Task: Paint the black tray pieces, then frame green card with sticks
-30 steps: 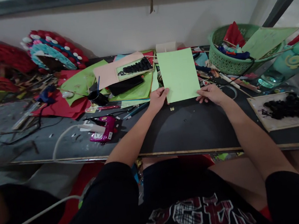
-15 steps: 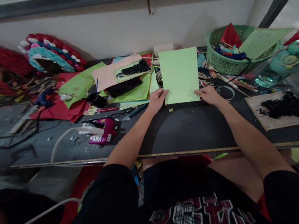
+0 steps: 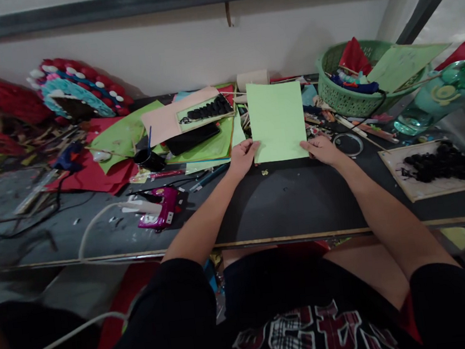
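Observation:
A light green sheet of paper (image 3: 277,120) is held up over the dark table, its long sides running away from me. My left hand (image 3: 244,156) pinches its lower left edge between thumb and fingers. At the lower right edge my right hand (image 3: 321,149) grips it the same way. The sheet looks flat and blank, and it hides part of the clutter behind it. A tiny yellowish scrap (image 3: 265,172) lies on the table just below the left hand.
Left are a magenta power strip (image 3: 164,209) with cables, a black cup (image 3: 149,160), and layered coloured papers (image 3: 117,136). Right stand a green basket (image 3: 341,95), a clear bottle (image 3: 418,111), a tape ring (image 3: 349,144) and a board with black pieces (image 3: 391,170). A beam (image 3: 154,3) crosses above.
Both hands keep their hold on the green sheet. Its top edge sits slightly lower in view, tilted a little differently. The whole view has shifted slightly.

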### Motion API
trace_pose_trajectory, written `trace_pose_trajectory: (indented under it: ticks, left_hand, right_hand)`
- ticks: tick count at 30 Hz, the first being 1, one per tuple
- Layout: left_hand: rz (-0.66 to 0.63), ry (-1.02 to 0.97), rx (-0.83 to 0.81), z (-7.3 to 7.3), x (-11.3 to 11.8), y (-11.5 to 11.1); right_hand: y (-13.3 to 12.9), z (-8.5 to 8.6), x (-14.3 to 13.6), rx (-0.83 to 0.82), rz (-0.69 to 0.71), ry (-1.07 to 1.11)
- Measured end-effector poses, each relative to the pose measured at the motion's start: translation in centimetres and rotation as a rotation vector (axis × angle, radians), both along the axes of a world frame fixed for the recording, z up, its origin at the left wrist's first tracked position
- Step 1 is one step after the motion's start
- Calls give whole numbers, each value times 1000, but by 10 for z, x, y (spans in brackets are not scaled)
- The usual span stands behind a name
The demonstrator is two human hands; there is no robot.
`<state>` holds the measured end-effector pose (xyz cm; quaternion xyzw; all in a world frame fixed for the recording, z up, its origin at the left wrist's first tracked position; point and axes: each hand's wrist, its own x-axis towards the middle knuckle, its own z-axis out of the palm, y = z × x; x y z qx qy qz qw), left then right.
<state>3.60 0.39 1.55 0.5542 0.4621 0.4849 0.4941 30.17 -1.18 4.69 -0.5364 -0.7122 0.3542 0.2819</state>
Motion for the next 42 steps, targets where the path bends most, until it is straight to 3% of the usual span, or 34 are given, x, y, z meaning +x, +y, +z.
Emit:
trace_pose_trajectory:
  ticks: [4,13,23,30,35,42]
  left_hand:
    - [-14,23,-24,2,0,-2]
    - [-73,45,-26,-3,-2,-1]
    - [-50,46,-60,1,-2,-3]
    - [-116,49,-55,0,-2,-3]
    - [-116,70,-34,4,-3,-4]
    - [-134,103,-38,4,-4,-5]
  right_hand:
    - [-1,-3,-1,-3,-3,102]
    - [-2,-5,-4,66,-60,49]
    - [-6,-1,-6,94,42,-79]
    - [-5,-5,-5,200,-80,-103]
    - [-10,-4,-6,273,-84,-144]
    - [-2,-19,-8,101,-179,158]
